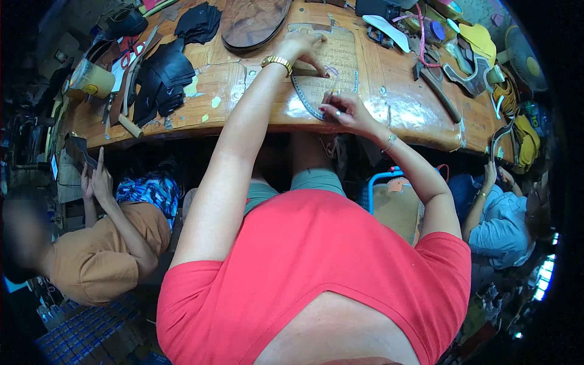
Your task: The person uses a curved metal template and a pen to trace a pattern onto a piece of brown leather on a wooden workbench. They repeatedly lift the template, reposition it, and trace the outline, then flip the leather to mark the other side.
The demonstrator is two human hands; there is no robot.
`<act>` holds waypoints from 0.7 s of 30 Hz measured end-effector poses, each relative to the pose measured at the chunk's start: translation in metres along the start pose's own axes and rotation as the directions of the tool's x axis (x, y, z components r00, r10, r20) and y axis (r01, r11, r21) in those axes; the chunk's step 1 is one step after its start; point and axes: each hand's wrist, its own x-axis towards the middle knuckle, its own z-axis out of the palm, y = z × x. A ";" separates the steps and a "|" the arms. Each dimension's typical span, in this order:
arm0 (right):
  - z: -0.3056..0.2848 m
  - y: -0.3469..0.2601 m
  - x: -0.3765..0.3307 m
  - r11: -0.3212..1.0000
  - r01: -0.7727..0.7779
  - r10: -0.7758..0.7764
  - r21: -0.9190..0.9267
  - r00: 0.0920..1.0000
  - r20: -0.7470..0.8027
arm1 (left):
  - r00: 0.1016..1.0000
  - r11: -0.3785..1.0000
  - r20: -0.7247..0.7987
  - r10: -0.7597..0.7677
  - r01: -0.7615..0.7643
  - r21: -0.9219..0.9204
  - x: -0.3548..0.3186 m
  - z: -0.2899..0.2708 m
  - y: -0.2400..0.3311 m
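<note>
A tan sheet covered in handwriting [340,50] lies on the wooden table in front of me. A thin blue-grey strip with small marks, like a measuring tape [303,97], curves along the sheet's lower left edge. My left hand [302,48], with a gold watch at its wrist, rests on the sheet's left part, fingers spread and stretched out. Closer to the table's front edge, my right hand [348,113] is closed in a pinch near the strip's lower end. Whatever its fingers hold is too small to make out.
A hammer [439,91] lies to the right, below pink cord [422,36]. Black leather pieces [163,79], red scissors [131,56] and a plastic tub [92,79] sit at left. A brown oval board [254,23] is behind. People sit on both sides.
</note>
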 end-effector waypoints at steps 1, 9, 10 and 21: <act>0.001 0.002 0.001 0.994 -0.050 0.053 0.096 0.998 -0.030 | 1.000 1.000 -0.004 0.001 -0.001 -0.001 0.000 0.001 0.000; 0.004 0.006 0.007 0.963 0.210 -0.214 -0.171 0.977 -0.009 | 1.000 1.000 0.009 0.009 -0.008 -0.016 0.002 0.002 -0.003; 0.004 0.004 0.005 0.999 0.033 -0.033 -0.024 0.999 -0.025 | 1.000 1.000 0.011 0.015 -0.015 -0.012 0.000 0.000 -0.002; 0.006 -0.003 0.012 0.999 -0.022 0.024 0.038 0.999 -0.045 | 0.999 0.999 0.007 0.054 -0.053 -0.007 0.002 0.002 -0.006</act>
